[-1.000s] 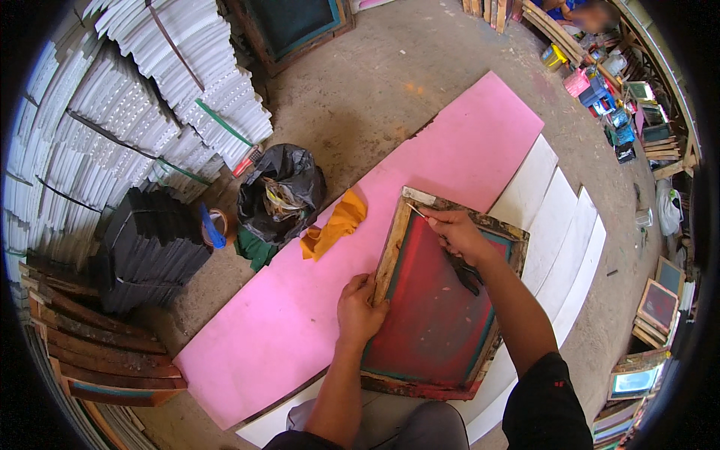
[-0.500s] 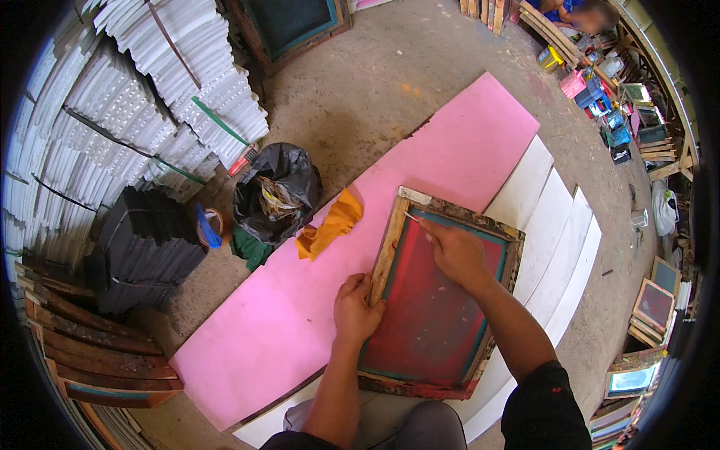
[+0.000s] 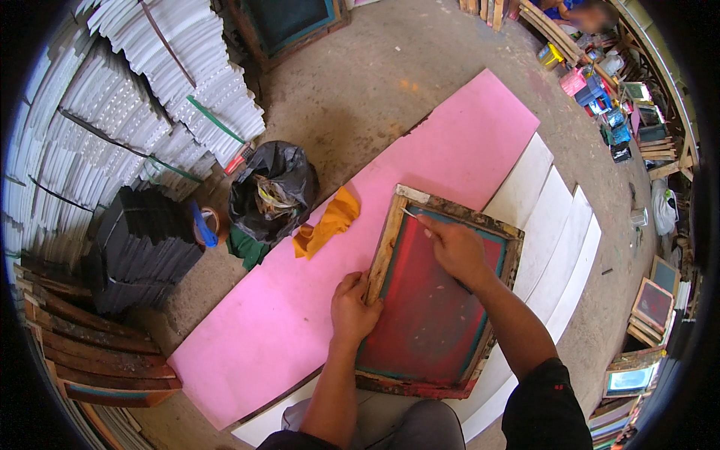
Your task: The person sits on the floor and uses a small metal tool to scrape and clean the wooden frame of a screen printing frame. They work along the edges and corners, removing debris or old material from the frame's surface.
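Note:
A wooden screen-printing frame (image 3: 420, 322), with reddish mesh and a teal border, lies tilted in front of my knees. My left hand (image 3: 354, 309) is closed around its left wooden side, thumb over the inner edge. Near the frame's upper left corner, my right hand (image 3: 459, 251) is closed on a thin pale stick-like tool (image 3: 409, 214). The tool's tip is at the inner edge of the wood; most of it is hidden by my fingers. Beneath the frame are a long pink sheet (image 3: 262, 337) and overlapping white sheets (image 3: 559, 247).
An orange cloth (image 3: 330, 223) lies on the pink sheet beside a black plastic bag (image 3: 281, 176). Stacks of white sheets (image 3: 120, 97) and a black bundle (image 3: 142, 255) stand at left. More wooden frames (image 3: 652, 304) line the right. A person (image 3: 581, 15) is at the far right.
The two frames are almost alike. My right hand and the tool's tip have shifted very slightly along the frame's upper left corner; my left hand keeps its grip.

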A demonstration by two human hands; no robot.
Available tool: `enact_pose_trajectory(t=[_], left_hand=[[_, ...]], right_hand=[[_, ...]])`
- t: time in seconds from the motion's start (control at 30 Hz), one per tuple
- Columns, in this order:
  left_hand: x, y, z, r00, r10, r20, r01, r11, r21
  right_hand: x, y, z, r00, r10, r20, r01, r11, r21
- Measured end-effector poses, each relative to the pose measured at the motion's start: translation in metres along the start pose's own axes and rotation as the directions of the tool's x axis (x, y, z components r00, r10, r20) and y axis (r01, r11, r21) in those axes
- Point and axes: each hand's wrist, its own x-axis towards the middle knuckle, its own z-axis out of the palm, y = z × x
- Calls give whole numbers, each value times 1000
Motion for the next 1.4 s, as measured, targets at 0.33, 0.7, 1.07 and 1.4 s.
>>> enact_pose_trajectory(t=[0.33, 0.7, 1.07, 1.4], left_hand=[[1, -1, 0, 999, 41, 1, -41, 999, 17], [2, -3, -2, 999, 34, 2, -34, 999, -13], [1, -2, -1, 999, 0, 35, 1, 999, -39], [2, 0, -4, 999, -6, 51, 7, 999, -33]], right_hand=[[0, -6, 3, 998, -20, 66, 43, 929, -367], [3, -14, -1, 981, 94, 171, -87, 995, -50], [9, 40, 35, 995, -46, 89, 19, 959, 282], [22, 17, -6, 734, 247, 632, -665, 450, 597]])
